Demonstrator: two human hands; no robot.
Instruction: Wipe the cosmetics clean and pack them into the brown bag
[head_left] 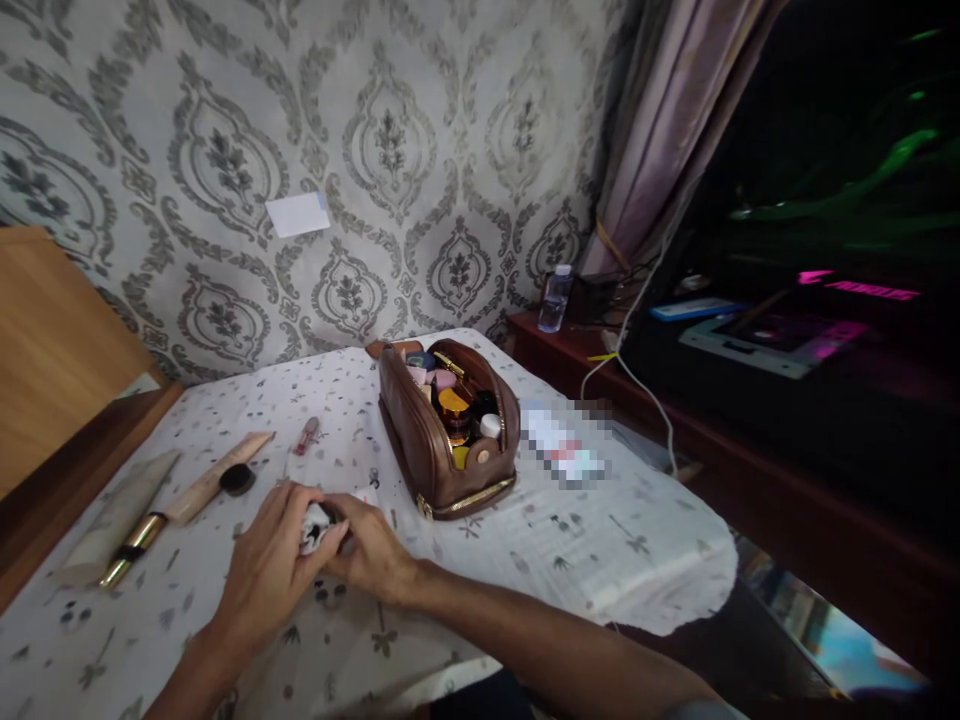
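Low over the patterned cloth, my left hand [266, 555] and my right hand [375, 550] meet, fingers curled round a small white object with dark marks [313, 528]. Fingers cover most of it, so its kind is not clear. Beyond my right hand stands an open brown leather cosmetic bag [405, 430], packed with an amber jar [454, 405], a white-capped container [490, 427] and several other items. Left of my hands lie a round black lidded piece [237, 480], a beige tube [221, 475], a gold-and-black capped end [133, 550] and a pale squeeze tube [124, 515]. A small pinkish vial [306, 436] lies farther back.
The white printed cloth [420, 600] covers the table. A wooden panel [67, 350] borders the left side. To the right are a blurred-out flat item [562, 445], a white cable [652, 385], a clear bottle [555, 300] and a dark glass-like panel [825, 430].
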